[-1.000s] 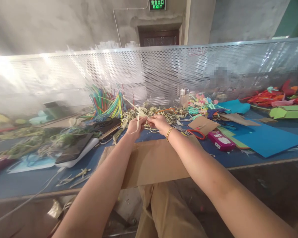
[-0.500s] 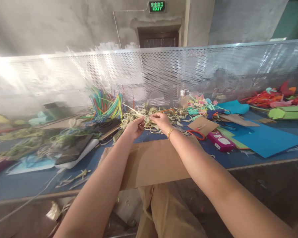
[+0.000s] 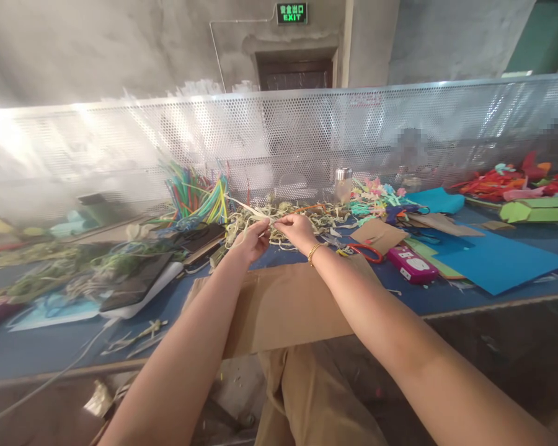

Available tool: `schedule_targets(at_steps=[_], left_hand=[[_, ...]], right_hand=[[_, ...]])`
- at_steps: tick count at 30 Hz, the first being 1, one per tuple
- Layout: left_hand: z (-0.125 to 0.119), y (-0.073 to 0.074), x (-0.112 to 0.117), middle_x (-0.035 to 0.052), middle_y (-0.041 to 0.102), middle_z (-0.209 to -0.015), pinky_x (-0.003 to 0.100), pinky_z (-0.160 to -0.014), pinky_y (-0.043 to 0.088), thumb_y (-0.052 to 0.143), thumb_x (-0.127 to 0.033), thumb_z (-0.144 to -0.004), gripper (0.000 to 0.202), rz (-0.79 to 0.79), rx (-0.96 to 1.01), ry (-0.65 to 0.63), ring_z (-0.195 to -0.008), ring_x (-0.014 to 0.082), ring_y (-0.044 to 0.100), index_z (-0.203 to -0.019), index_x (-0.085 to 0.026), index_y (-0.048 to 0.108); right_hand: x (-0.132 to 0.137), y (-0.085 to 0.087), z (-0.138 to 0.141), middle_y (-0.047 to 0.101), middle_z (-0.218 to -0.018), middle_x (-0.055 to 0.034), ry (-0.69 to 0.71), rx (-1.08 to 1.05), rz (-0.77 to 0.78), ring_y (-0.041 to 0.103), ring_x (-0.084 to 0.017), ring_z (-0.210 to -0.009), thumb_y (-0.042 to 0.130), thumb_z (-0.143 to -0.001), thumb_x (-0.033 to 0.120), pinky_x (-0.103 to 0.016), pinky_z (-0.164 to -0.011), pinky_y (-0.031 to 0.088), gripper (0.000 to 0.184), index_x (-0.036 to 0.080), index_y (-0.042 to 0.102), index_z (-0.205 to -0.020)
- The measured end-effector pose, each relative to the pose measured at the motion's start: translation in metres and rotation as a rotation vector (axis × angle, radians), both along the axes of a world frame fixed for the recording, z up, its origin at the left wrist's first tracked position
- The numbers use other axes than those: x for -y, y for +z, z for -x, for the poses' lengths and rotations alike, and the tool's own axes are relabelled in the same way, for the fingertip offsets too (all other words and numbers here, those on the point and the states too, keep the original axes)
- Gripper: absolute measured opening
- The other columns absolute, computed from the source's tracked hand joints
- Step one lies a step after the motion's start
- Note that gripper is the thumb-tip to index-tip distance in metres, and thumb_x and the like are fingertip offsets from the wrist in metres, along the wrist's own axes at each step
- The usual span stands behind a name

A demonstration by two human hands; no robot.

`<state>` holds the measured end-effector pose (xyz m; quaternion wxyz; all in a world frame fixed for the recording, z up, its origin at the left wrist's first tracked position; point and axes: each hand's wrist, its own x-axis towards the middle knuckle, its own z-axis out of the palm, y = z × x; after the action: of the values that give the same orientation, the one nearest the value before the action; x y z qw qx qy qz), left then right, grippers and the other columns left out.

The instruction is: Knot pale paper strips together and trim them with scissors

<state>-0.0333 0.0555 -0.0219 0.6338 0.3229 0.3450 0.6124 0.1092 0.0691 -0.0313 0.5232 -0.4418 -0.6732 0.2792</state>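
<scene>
- Hands: two, the left hand (image 3: pixel 251 238) and the right hand (image 3: pixel 295 228).
- Strip (image 3: pixel 244 207) pinched in both hands: one.
- Strip heap (image 3: pixel 307 217): one.
- Straw bundle (image 3: pixel 198 195): one.
- Cardboard sheet (image 3: pixel 283 303): one.
- Blue sheet (image 3: pixel 497 260): one.
- Scissors (image 3: pixel 365 251): one pair.
- Pink case (image 3: pixel 411 264): one.
- Jar (image 3: pixel 343 181): one.
- Green box (image 3: pixel 537 210): one.
- Bracelet (image 3: pixel 314 251): one.
- Exit sign (image 3: pixel 291 12): one.

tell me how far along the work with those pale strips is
Possibly done: a few small folded pale pieces lie on the blue table, left of the brown cardboard sheet. In hand: left hand and right hand both pinch one pale flat strip beyond that sheet. Left: a loose heap of pale strips lies just behind the hands, so much seems unworked.
</scene>
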Motion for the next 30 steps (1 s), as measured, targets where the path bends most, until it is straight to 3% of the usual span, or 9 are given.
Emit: schedule_targets(at_steps=[11, 19, 30], left_hand=[[-0.002, 0.000, 0.001, -0.0018, 0.055, -0.057, 0.010, -0.033, 0.032, 0.065, -0.011, -0.080, 0.008, 0.008, -0.007, -0.040, -0.043, 0.0039, 0.052, -0.074, -0.013, 0.058], [-0.001, 0.000, 0.001, -0.0028, 0.052, -0.056, 0.009, -0.036, 0.035, 0.060, -0.012, -0.084, 0.012, 0.018, 0.033, -0.044, -0.042, 0.0031, 0.050, -0.074, -0.015, 0.054], [0.005, 0.002, 0.000, -0.0027, 0.052, -0.060, 0.009, -0.037, 0.035, 0.060, -0.014, -0.085, 0.010, 0.029, 0.102, -0.100, -0.045, 0.0032, 0.050, -0.077, -0.015, 0.053]], right_hand=[[0.010, 0.005, 0.001, 0.070, -0.070, -0.0020, -0.065, 0.002, -0.065, 0.060, -0.011, -0.062, 0.067, -0.074, 0.032, -0.021, -0.058, 0.042, 0.016, 0.016, 0.069, -0.071], [0.007, 0.003, 0.004, 0.065, -0.064, 0.0003, -0.039, -0.002, -0.075, 0.055, -0.010, -0.058, 0.063, -0.073, 0.027, -0.020, -0.056, 0.040, 0.013, 0.016, 0.064, -0.067], [-0.001, 0.004, -0.004, 0.064, -0.064, 0.0005, -0.026, -0.088, -0.059, 0.054, -0.011, -0.059, 0.061, -0.076, 0.036, -0.022, -0.058, 0.039, 0.021, 0.017, 0.065, -0.069]])
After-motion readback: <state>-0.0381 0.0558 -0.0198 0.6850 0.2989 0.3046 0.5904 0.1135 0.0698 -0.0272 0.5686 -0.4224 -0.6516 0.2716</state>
